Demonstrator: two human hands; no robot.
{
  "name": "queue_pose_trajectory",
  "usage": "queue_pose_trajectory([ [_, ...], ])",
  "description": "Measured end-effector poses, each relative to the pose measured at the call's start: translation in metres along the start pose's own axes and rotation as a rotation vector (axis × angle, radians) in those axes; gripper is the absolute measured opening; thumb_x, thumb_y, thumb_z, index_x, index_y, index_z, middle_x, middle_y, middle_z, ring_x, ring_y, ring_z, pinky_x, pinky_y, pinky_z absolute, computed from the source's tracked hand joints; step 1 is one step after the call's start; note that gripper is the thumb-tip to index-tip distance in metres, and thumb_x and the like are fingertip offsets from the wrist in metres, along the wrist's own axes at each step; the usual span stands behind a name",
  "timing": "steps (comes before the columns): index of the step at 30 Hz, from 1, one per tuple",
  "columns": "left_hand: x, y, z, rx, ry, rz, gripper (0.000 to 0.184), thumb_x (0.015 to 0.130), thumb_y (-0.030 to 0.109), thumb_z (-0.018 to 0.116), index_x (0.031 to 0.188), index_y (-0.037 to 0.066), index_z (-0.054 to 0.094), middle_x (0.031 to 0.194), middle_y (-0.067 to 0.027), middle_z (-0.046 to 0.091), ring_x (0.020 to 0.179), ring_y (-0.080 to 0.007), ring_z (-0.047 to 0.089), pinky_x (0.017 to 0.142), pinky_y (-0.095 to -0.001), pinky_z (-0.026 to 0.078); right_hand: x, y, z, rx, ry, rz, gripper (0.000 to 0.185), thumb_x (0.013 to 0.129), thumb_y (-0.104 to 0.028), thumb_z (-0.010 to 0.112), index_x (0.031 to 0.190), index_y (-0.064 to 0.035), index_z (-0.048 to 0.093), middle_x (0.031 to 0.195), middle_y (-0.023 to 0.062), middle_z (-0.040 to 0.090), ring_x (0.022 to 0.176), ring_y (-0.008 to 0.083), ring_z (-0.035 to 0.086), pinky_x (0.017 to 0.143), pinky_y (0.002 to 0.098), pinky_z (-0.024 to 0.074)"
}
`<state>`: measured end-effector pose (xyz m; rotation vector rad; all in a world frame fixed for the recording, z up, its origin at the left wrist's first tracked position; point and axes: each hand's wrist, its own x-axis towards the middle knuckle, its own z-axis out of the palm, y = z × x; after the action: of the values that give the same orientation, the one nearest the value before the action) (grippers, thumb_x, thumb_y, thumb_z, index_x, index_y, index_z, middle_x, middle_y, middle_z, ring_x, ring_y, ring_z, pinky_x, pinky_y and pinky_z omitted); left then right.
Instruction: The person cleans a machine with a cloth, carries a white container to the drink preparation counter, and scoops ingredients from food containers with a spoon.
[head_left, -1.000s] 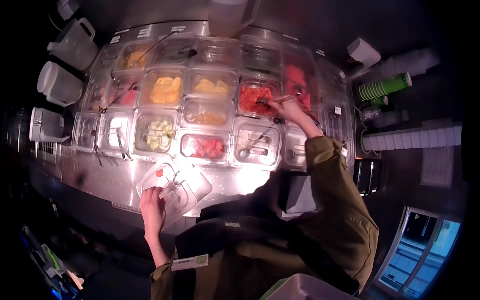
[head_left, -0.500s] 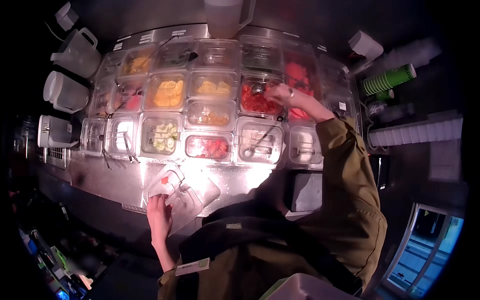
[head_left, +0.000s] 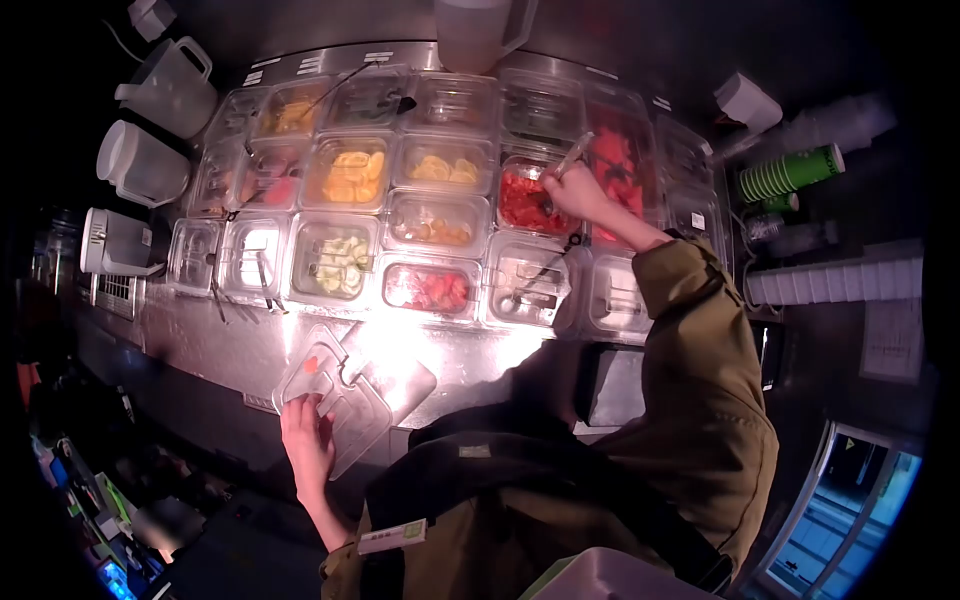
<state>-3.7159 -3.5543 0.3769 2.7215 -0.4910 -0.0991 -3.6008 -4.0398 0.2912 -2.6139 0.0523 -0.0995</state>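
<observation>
My left hand (head_left: 308, 445) is closed on the edge of a clear plastic lid (head_left: 350, 425), held tilted at the counter's front edge. A small red piece (head_left: 311, 365) lies on this lid. My right hand (head_left: 578, 192) grips a spoon, whose handle (head_left: 574, 152) sticks up past the fingers. The spoon's bowl is hidden or lost in the dark part of an uncovered tub of red chopped fruit (head_left: 522, 208). My right fingers are over that tub's right side.
Rows of clear lidded tubs hold yellow slices (head_left: 352, 178), pale green pieces (head_left: 342, 265) and red chunks (head_left: 430, 290). White pitchers (head_left: 143, 163) line the left. Green cups (head_left: 792, 172) and a row of white cups (head_left: 850, 278) lie at the right.
The spoon's bowl, visible above the red fruit before, has gone down out of sight, and its handle now points up. The lid in my left hand has shifted slightly left. The camera view has turned slightly.
</observation>
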Motion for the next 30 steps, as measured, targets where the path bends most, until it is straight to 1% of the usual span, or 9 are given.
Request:
queue_pose_trajectory([
  [2,0.0,-0.002,-0.002,0.012,-0.008,-0.007,0.029,0.067,0.0,0.06,0.094,0.001,0.051,0.094,-0.0139,0.051,0.087,-0.0317,0.048,0.075,-0.0381,0.039,0.0,-0.019,-0.023,0.075,-0.097,0.018,0.022,0.083,-0.018,0.047,0.086,-0.0029,0.062,0.076,0.0137,0.062,0.065,0.0258,0.06,0.065,0.0358,0.0473],
  [5,0.006,-0.005,-0.001,0.014,-0.015,0.005,0.029,0.067,0.0,0.06,0.094,0.001,0.051,0.094,-0.0141,0.051,0.087,-0.032,0.048,0.075,-0.0382,0.039,-0.012,-0.022,-0.021,-0.129,-0.149,-0.458,0.022,0.083,-0.019,0.048,0.091,-0.0033,0.062,0.08,0.0129,0.063,0.071,0.0234,0.061,0.069,0.0329,0.0475],
  [12,0.015,-0.001,0.009,-0.02,-0.055,0.03,0.028,0.068,-0.001,0.059,0.095,0.0,0.051,0.094,-0.0143,0.052,0.087,-0.0322,0.048,0.076,-0.0385,0.039,-0.01,-0.017,-0.042,-0.09,-0.338,-0.37,0.019,0.081,-0.017,0.052,0.088,-0.0016,0.062,0.081,0.0154,0.062,0.082,0.0258,0.059,0.075,0.033,0.0451],
  [15,0.02,0.0,0.01,-0.009,-0.066,0.017,0.029,0.068,-0.001,0.059,0.095,0.0,0.051,0.093,-0.0143,0.052,0.087,-0.0322,0.048,0.076,-0.0387,0.039,-0.025,-0.009,0.003,0.243,-0.373,-0.052,0.018,0.08,-0.017,0.052,0.087,-0.0029,0.062,0.081,0.0162,0.062,0.081,0.0262,0.06,0.072,0.0333,0.0454],
  [19,0.032,0.0,0.0,0.032,-0.051,0.026,0.028,0.068,-0.001,0.059,0.095,0.0,0.051,0.093,-0.0142,0.051,0.087,-0.0323,0.048,0.075,-0.0384,0.039,-0.02,-0.006,-0.018,0.237,-0.375,-0.058,0.02,0.079,-0.021,0.054,0.086,-0.0042,0.062,0.077,0.014,0.062,0.069,0.0231,0.059,0.066,0.0315,0.0454],
  [20,0.033,-0.001,-0.001,0.056,-0.044,0.031,0.028,0.068,-0.001,0.058,0.095,0.0,0.052,0.093,-0.0142,0.051,0.087,-0.0322,0.048,0.075,-0.0382,0.039,-0.018,-0.008,-0.04,0.028,-0.284,-0.343,0.019,0.079,-0.02,0.054,0.083,-0.0033,0.062,0.072,0.0135,0.061,0.065,0.0221,0.057,0.062,0.0325,0.044],
  [23,0.033,-0.007,0.001,0.092,-0.047,0.04,0.029,0.066,-0.001,0.059,0.095,0.0,0.052,0.093,-0.014,0.052,0.088,-0.032,0.048,0.075,-0.0382,0.04,-0.017,0.011,-0.033,0.17,-0.512,0.127,0.018,0.08,-0.018,0.053,0.082,-0.003,0.062,0.071,0.0138,0.06,0.064,0.0227,0.057,0.061,0.0339,0.043],
  [25,0.043,-0.007,0.003,0.09,-0.046,0.046,0.03,0.066,-0.002,0.059,0.094,0.001,0.052,0.093,-0.0139,0.052,0.087,-0.0319,0.048,0.075,-0.0384,0.039,-0.02,0.025,0.003,0.071,-0.377,-0.176,0.02,0.081,-0.017,0.053,0.081,0.0006,0.061,0.072,0.0124,0.061,0.066,0.0212,0.058,0.063,0.0325,0.0438],
  [30,0.043,0.001,0.008,0.031,-0.099,0.05,0.031,0.065,-0.002,0.06,0.094,0.001,0.052,0.092,-0.0135,0.052,0.087,-0.0321,0.048,0.075,-0.0381,0.04,-0.015,0.004,-0.059,0.2,-0.618,0.145,0.021,0.082,-0.02,0.052,0.09,-0.003,0.062,0.083,0.0129,0.062,0.077,0.0247,0.059,0.071,0.0311,0.0448],
])
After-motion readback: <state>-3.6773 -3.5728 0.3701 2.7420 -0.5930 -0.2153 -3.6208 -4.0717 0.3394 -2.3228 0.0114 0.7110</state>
